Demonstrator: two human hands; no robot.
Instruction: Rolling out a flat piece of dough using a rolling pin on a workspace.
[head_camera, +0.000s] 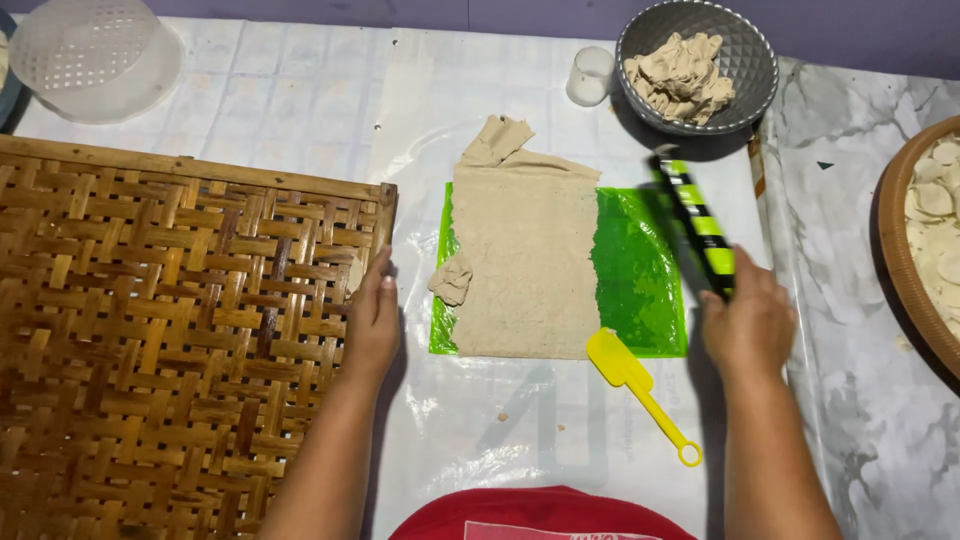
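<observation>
A woven tray (170, 340) fills nine o'clock, the left hand (372, 318) resting flat and released on its edge. Dough sheet (525, 265) lies central on green plastic (640, 270). At three o'clock, the right hand (750, 325) grips a striped roller (697, 228), lifted off it.

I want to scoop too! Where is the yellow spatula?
The yellow spatula lies on the table, at the green sheet's lower right corner, just left of the right hand.

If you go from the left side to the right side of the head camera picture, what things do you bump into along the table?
Woven bamboo tray → left hand → flat beige dough sheet → yellow plastic spatula → right hand, holding a green-and-black striped ruler → round brown tray of pale dough discs.
</observation>
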